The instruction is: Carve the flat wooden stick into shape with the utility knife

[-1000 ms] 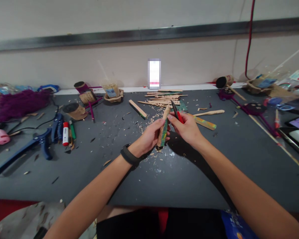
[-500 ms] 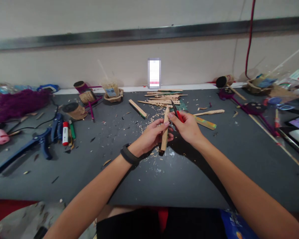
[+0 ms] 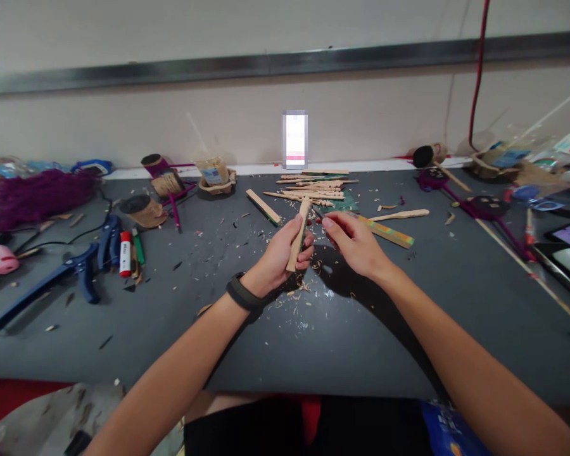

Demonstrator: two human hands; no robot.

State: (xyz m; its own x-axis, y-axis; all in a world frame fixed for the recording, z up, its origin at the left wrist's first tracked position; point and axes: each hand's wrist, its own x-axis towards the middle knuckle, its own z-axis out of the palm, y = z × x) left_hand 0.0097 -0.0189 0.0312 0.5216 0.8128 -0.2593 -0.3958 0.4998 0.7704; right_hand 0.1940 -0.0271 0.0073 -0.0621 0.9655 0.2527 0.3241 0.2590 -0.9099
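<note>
My left hand (image 3: 284, 252) is closed round a pale wooden stick (image 3: 298, 237), which it holds tilted with the upper end pointing away from me. Just to the right, my right hand (image 3: 356, 242) is closed on a craft knife (image 3: 317, 212). The knife's dark blade points left toward the upper part of the stick; its handle is mostly hidden by the fingers. Wood shavings (image 3: 304, 288) lie scattered beneath both hands. Beyond them is a pile of carved wooden sticks (image 3: 320, 187). A painted wooden strip (image 3: 392, 233) lies right behind my right hand.
A lit phone (image 3: 295, 139) stands against the wall. On the left are a blue ratchet clamp (image 3: 42, 288), a red-capped marker (image 3: 125, 254) and purple yarn (image 3: 42, 193). A green-sided wooden strip (image 3: 263, 207) lies behind my left hand. At right is a carved stick (image 3: 401, 215).
The wooden stick and my left hand have shifted a little left, and the stick leans more. My right hand has turned the knife, so its blade now points left and its red handle is hidden.
</note>
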